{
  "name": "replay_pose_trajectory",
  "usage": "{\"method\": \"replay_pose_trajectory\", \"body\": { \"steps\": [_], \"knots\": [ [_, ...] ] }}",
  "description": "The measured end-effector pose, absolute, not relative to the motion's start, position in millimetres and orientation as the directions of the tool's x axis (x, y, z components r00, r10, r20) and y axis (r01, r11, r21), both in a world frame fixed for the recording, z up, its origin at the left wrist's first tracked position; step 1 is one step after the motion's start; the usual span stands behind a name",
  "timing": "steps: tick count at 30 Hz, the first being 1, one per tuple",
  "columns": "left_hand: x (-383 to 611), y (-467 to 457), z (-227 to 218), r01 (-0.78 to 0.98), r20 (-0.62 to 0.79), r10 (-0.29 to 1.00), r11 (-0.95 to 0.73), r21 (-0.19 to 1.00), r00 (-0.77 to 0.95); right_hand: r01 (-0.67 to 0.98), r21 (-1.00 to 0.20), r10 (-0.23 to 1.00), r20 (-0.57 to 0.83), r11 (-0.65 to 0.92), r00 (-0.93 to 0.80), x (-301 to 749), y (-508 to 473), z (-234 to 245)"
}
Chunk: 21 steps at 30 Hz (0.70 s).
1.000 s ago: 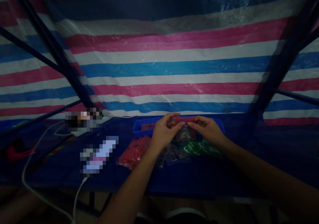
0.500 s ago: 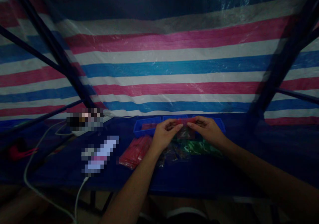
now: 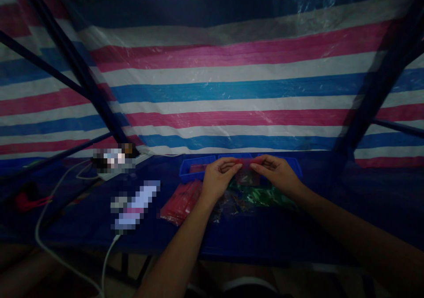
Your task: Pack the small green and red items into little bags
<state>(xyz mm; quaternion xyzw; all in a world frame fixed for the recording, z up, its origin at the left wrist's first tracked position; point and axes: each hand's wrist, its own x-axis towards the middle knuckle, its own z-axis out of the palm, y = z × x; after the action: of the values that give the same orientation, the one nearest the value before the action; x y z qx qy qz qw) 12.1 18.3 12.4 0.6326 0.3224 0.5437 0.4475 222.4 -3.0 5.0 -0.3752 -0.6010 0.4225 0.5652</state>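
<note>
A small clear plastic bag with a red top edge [image 3: 247,174] hangs between my two hands. My left hand [image 3: 221,174] pinches its upper left corner, and my right hand [image 3: 276,170] pinches the upper right one. Something small and pale shows inside the bag, too blurred to name. Below and left of my left hand lies a pile of red plastic bags [image 3: 180,203]. Clear packets with dark contents [image 3: 232,205] lie under the held bag. Green packets [image 3: 263,196] are spread beneath my right hand.
Blue trays [image 3: 192,167] stand in a row behind my hands. To the left are a phone-like blurred slab [image 3: 137,205] on a white cable [image 3: 107,258] and a power strip [image 3: 122,170]. Dark blue frame posts [image 3: 374,94] slant up before a striped sheet [image 3: 232,90].
The view has shifted slightly, so everything sits a little farther right. Both hands keep their pinch on the bag, with barely any movement.
</note>
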Motion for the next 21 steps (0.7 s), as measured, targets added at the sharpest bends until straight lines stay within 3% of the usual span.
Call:
{"method": "replay_pose_trajectory", "body": {
  "steps": [8,16,21],
  "knots": [
    [13.8,17.0,7.4,-0.102,0.388,0.868,-0.376,0.921,0.310,0.010,-0.927,0.927,0.374,0.374,-0.040,223.5,-3.8,6.9],
    [11.3,16.6,1.9,0.110,0.356,0.848,-0.428,0.897,0.393,0.082,-0.917,0.917,0.378,0.390,-0.131,225.9,-2.3,3.9],
    [12.1,12.3,3.9,0.125,0.341,0.832,-0.432,0.893,0.438,0.064,-0.913,0.915,0.398,0.402,-0.062,228.3,-1.2,5.5]
  ]
}}
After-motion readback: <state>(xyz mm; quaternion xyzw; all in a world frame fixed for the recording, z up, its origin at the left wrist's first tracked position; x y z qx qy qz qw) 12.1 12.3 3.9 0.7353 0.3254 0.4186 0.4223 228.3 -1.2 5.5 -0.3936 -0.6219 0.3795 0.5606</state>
